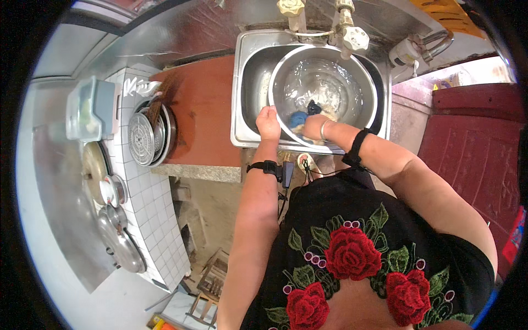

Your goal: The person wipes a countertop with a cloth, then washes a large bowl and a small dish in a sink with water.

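Observation:
A large stainless steel basin (280, 74) sits in the metal sink (253, 95), with water glinting inside it. My left hand (269, 123) grips the basin's left rim near the front. Inside the basin, my right hand (317, 127) is closed over a wet, cream-coloured cloth (328, 113), its fingertips hidden. A blue bundle (298, 119), apparently fabric, lies just left of that hand. Beyond the knuckles is a small dark blue piece (314, 107), also apparently fabric.
Taps (354, 39) overhang the basin's far rim. Left of the sink is a reddish-brown counter (206, 111) with stacked steamer trays and pans (142, 138) and a brush-like bundle (159, 103). Pot lids (123, 251) lie along the white-tiled ledge (144, 198). A dark red door-like panel (474, 156) stands right.

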Available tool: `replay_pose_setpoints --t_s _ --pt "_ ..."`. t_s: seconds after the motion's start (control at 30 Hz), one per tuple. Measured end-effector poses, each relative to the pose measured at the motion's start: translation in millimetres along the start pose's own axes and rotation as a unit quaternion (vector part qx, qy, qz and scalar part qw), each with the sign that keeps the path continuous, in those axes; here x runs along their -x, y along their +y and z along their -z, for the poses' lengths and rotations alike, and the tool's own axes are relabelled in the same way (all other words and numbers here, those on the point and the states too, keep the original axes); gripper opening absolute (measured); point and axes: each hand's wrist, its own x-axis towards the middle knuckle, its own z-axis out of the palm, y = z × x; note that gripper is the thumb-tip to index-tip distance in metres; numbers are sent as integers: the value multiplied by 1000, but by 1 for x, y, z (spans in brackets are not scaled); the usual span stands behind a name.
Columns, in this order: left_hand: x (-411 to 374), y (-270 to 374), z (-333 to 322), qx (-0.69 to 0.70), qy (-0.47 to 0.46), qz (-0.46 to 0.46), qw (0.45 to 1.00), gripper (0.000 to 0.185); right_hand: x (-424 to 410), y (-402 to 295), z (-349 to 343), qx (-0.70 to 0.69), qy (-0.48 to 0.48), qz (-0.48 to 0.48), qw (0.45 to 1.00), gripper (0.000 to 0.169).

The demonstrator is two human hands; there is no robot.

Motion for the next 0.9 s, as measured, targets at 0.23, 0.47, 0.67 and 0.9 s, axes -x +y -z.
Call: replay_pose_setpoints --t_s 0.23,0.47,0.67,0.9 --pt "-3 -4 1 17 3 -52 999 26 -69 -23 14 -257 259 19 931 74" --pt "-1 3 3 26 -20 -42 999 39 -86 -27 18 -270 350 19 897 75" --pt "-6 -9 3 45 -64 -30 996 45 -20 -7 -16 -128 169 79 974 70" --pt "0 3 -7 -85 -22 -41 995 15 14 70 -33 30 37 205 978 56"
